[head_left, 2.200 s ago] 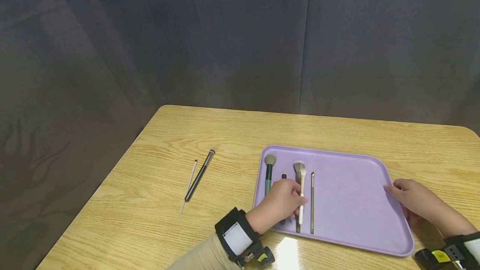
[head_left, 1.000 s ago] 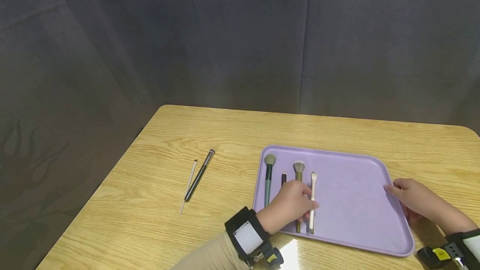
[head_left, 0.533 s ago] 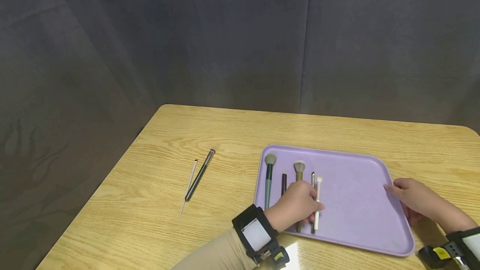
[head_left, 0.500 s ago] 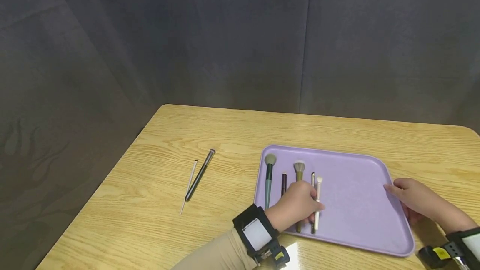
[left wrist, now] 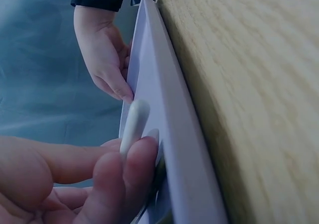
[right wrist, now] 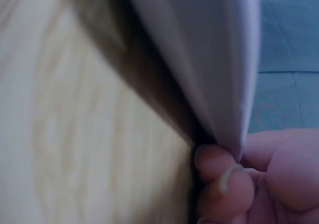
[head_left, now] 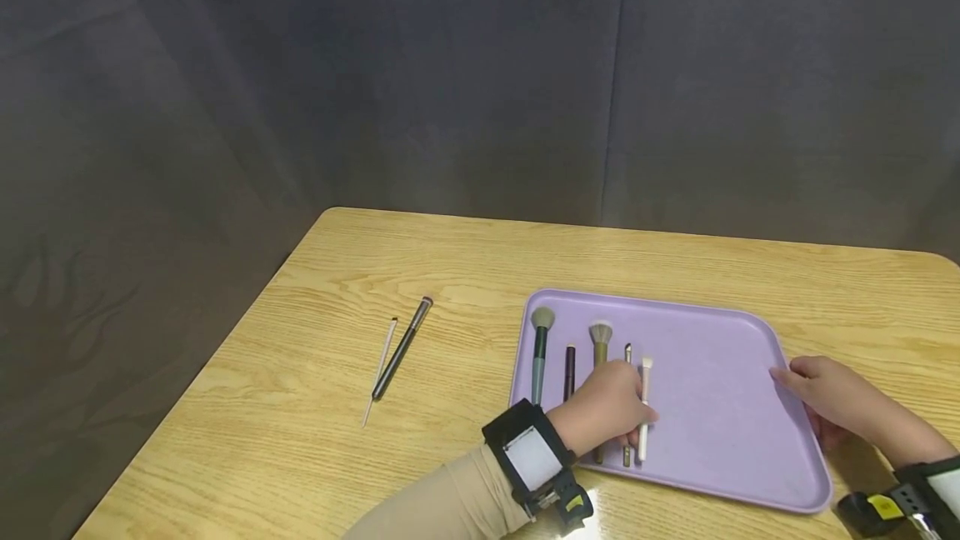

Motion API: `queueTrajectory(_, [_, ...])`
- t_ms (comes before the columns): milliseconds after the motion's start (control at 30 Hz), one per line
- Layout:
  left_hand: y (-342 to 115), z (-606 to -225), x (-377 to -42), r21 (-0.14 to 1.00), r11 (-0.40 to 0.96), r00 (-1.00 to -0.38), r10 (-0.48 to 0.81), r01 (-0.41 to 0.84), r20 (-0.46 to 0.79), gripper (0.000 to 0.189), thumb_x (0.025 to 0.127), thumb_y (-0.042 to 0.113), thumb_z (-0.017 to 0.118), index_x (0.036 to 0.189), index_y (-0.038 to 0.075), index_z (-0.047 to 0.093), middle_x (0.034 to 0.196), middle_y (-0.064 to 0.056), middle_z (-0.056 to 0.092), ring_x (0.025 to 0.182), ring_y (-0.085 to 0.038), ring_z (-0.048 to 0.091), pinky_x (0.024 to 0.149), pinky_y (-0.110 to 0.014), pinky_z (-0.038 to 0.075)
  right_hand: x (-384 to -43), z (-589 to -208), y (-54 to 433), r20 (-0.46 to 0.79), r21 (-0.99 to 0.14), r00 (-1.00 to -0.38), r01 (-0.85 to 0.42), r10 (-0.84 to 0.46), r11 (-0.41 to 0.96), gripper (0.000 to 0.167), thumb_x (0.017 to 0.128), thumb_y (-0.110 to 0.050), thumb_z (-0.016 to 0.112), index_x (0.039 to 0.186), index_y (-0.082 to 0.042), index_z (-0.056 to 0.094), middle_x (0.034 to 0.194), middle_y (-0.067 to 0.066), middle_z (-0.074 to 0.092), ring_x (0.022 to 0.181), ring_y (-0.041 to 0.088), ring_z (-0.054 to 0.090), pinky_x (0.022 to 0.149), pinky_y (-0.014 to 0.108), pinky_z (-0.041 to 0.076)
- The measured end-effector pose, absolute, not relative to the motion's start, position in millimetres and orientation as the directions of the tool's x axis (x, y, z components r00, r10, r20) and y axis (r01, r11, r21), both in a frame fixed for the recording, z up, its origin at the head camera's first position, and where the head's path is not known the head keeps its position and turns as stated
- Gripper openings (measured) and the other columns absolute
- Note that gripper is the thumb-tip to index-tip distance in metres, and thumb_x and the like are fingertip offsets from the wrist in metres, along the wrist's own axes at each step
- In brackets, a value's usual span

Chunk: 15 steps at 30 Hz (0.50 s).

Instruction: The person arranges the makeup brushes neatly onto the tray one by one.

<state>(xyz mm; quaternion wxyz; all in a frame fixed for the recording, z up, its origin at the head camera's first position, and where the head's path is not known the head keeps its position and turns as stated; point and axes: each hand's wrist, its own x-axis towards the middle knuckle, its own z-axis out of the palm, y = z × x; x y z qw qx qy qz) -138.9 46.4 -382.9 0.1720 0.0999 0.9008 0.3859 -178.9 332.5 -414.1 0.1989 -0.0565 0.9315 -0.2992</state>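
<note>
In the head view a white-handled makeup brush (head_left: 643,442) stands over the lavender tray (head_left: 720,407), pinched between the thumb and fingers of my left hand (head_left: 609,402). The left wrist view shows its rounded handle end (left wrist: 134,120) sticking out between the fingertips. Just left of it lies a slim makeup brush (head_left: 627,452), partly behind the hand. Further left on the tray are a fluffy olive brush (head_left: 600,342), a short dark brush (head_left: 570,369) and a green brush (head_left: 540,348). My right hand (head_left: 843,402) grips the tray's right rim, thumb on top and fingers beneath.
On the wooden table (head_left: 300,340), left of the tray, a black brush (head_left: 402,348) lies touching or crossing a thin white brush (head_left: 381,369). A dark cloth (head_left: 450,82) hangs behind the table.
My left hand has carried the white brush rightward, from over the olive brush, across the slim brush, to the slim brush's right side. My right hand has kept its place on the tray.
</note>
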Motion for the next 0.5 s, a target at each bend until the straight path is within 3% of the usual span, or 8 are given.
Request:
queueTrajectory(200, [52.4,-383.3,-139.3,0.682,0.726,-0.928,0.309,0.087,-0.21,0.032,0.083,0.006,0.075,0.056,0.003,0.057,0.038,0.0,0.049,0.028,-0.006,0.04,0.031,-0.016,0.035,-178.4,-415.8,332.8,-0.335,-0.585,-0.915,0.015,-0.225,0.811,0.029,0.104,-0.017,0.038,0.081,-0.004,0.049,0.052,0.004,0.047,0.039,0.015,0.049,0.04,0.03,0.045])
queueTrajectory(500, [61.6,-379.5,-140.2,0.472,0.86,-0.94,0.301,0.194,-0.161,0.021,0.083,0.013,0.076,0.07,0.008,0.061,0.044,0.005,0.049,0.029,-0.004,0.04,0.033,-0.016,0.034,-178.9,-413.7,331.9,-0.347,-0.579,-0.912,0.024,-0.219,0.815,0.028,0.104,-0.017,0.037,0.084,-0.002,0.05,0.053,0.004,0.047,0.041,0.016,0.049,0.041,0.031,0.046])
